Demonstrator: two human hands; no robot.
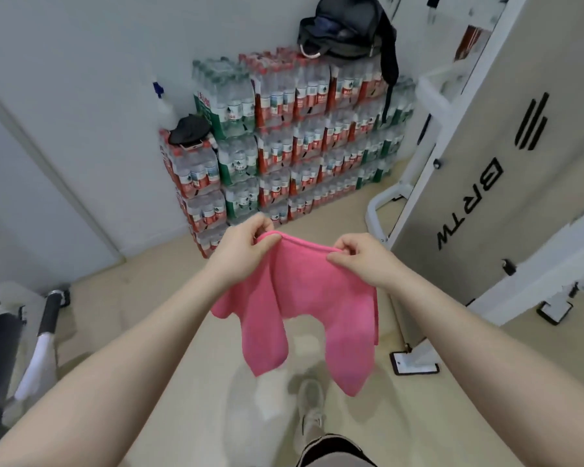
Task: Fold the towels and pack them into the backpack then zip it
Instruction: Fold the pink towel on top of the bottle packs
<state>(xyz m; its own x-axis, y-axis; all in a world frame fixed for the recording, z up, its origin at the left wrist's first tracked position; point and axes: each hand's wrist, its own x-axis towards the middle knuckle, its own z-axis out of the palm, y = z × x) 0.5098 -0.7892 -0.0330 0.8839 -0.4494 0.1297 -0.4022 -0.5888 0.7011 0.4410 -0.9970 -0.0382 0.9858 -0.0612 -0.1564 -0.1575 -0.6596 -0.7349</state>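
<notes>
Head view showed left hand and right hand each pinching the pink towel, unfolded; backpack unpacked, apparently

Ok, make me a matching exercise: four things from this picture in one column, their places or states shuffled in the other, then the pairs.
1. pink towel
2. dark backpack
3. black cap
4. shoe

A. on the lower left stack of bottle packs
B. on the floor below the hands
C. held up by both hands
D. on top of the tall stack of bottle packs

Pairs: 1-C, 2-D, 3-A, 4-B
</notes>
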